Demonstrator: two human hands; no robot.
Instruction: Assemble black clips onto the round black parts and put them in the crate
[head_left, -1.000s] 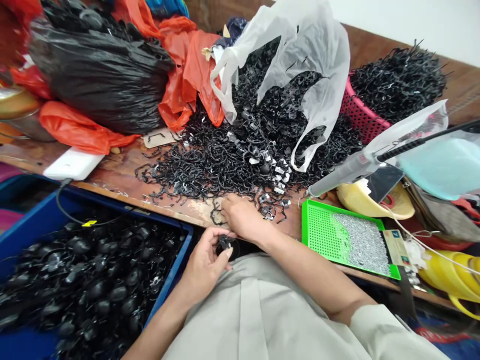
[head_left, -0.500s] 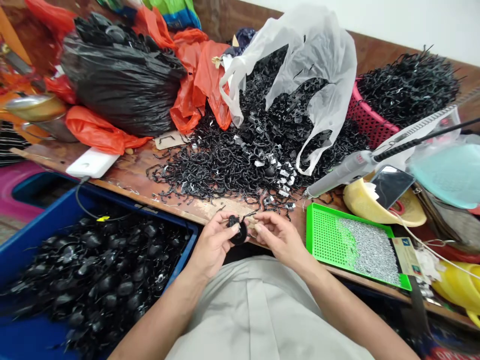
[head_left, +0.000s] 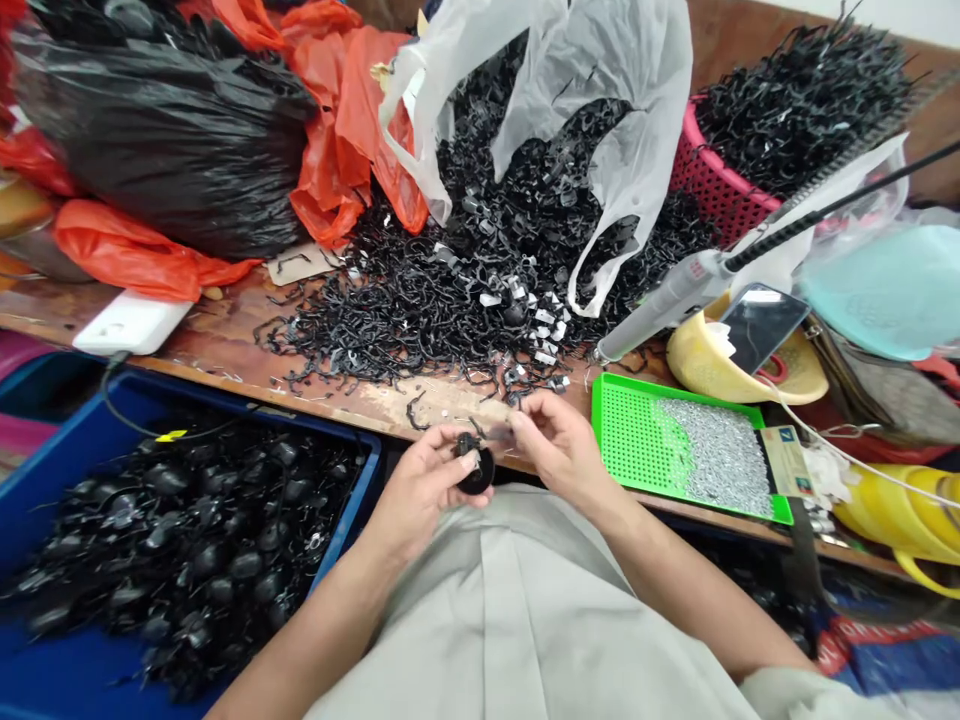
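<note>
My left hand (head_left: 426, 480) pinches a round black plastic part (head_left: 478, 470) between thumb and fingers, just off the table's front edge. The part has a disc on its right side and a smaller knob-like piece on top. To its right, my right hand (head_left: 559, 445) is closed with thumb and fingertips together, apart from the part. Whatever those fingertips hold, if anything, is too small to make out. Beyond both hands spreads a heap of thin black plastic strips (head_left: 397, 325), with small white-and-black clip-like pieces (head_left: 546, 330) on its near right side.
At left stands a blue bin (head_left: 82, 400) of round black parts. A green tray (head_left: 637, 440) with small silvery pieces lies at right, near a grey electric screwdriver (head_left: 660, 305). Behind are a white plastic bag (head_left: 637, 80), a pink basket (head_left: 724, 185) and a black bag (head_left: 172, 140).
The view has shifted, so the table contents appear further left and higher. My right hand has drawn away from the round part, and the gap between the hands is wider.
</note>
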